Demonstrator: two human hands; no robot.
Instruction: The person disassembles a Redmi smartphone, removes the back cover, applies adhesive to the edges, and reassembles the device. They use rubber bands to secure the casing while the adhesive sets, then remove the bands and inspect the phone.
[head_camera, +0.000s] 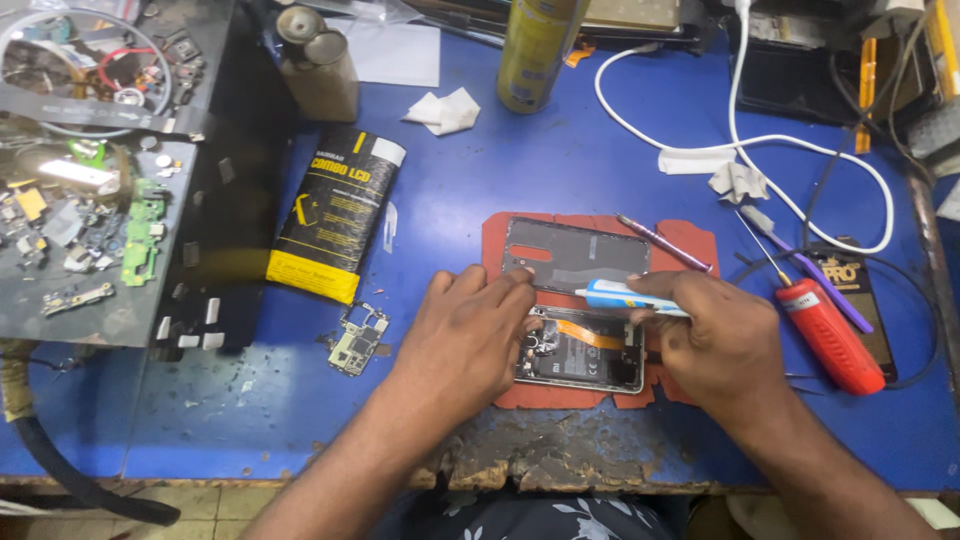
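- opened phone (585, 352) lies on red mat (700, 240), mid bench (560, 150), orange flex strip across its inside.
- left hand (465, 335) rests flat on phone's 9 o'clock end, fingers (510, 285) spread, gripping nothing.
- right hand (715, 335) at 3 o'clock end, fingers closed round a white-and-blue tool (615, 293).
- back cover (575, 252) at 12 o'clock, touching the phone.
- red screwdriver (830, 335) at 3 o'clock; loose circuit board (358, 342) at 9 o'clock.

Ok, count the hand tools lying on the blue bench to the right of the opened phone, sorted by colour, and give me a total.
Red: 1, the red screwdriver
Purple: 1, the purple pry tool
Pink: 1, the pink metal tool on the red mat
Total: 3
The white-and-blue tube in the right hand is not counted.
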